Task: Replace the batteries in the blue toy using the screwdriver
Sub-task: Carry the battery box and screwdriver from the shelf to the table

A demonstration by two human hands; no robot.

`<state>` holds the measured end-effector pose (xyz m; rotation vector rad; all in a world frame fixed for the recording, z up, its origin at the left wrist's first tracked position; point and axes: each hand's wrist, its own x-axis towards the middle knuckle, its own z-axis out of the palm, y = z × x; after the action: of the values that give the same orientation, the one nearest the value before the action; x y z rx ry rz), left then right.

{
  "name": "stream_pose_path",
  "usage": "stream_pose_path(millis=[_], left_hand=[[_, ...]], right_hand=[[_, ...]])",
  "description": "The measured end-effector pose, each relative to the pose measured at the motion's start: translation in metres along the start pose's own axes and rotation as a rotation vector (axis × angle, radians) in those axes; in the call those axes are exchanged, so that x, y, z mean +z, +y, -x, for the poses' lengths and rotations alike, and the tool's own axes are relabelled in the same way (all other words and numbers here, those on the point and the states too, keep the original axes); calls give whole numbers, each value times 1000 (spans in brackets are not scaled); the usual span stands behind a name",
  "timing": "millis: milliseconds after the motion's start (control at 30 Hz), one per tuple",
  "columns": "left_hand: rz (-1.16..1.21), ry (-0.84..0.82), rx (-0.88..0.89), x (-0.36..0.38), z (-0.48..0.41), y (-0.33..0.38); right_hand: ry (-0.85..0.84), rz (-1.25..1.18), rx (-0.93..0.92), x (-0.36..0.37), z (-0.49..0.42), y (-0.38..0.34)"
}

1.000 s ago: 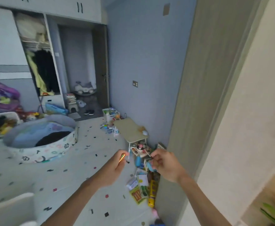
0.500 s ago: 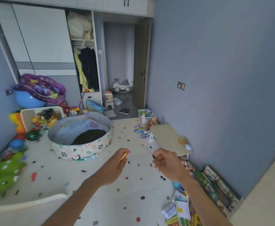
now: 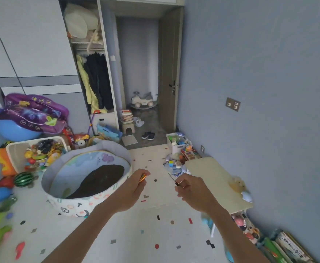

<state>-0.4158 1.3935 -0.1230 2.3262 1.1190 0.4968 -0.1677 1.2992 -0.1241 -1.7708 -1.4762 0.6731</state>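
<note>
My left hand (image 3: 130,188) is held out over the speckled floor mat, its fingers closed on a small gold-orange battery (image 3: 142,177) that pokes out at the fingertips. To its right, my right hand (image 3: 193,192) pinches a thin screwdriver (image 3: 175,182), dark tip pointing up and left. The hands are apart, with nothing between them. A blue object (image 3: 207,223) shows beside my right forearm under the low table; I cannot tell whether it is the blue toy.
A low beige table (image 3: 212,177) stands by the right wall, with toys and books (image 3: 288,247) beneath and beside it. A round fabric play pool (image 3: 60,202) sits left of my hands. Behind it is a white bin of toys (image 3: 15,154).
The view has swung left from the wall and door frame to the open room. Both hands keep their grips and stay side by side.
</note>
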Motion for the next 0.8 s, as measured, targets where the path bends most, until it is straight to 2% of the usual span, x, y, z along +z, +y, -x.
stream_pose_path(millis=[100, 333, 600, 800], left_hand=[[-3, -15, 41, -7, -98, -26], [-27, -201, 270, -15, -318, -51], [-4, -360, 560, 69, -535, 7], [-17, -485, 763, 151, -640, 81]], right_hand=[[66, 4, 56, 1, -82, 15], [248, 18, 177, -36, -228, 54], [478, -45, 366, -133, -315, 145], [637, -73, 553, -199, -336, 208]])
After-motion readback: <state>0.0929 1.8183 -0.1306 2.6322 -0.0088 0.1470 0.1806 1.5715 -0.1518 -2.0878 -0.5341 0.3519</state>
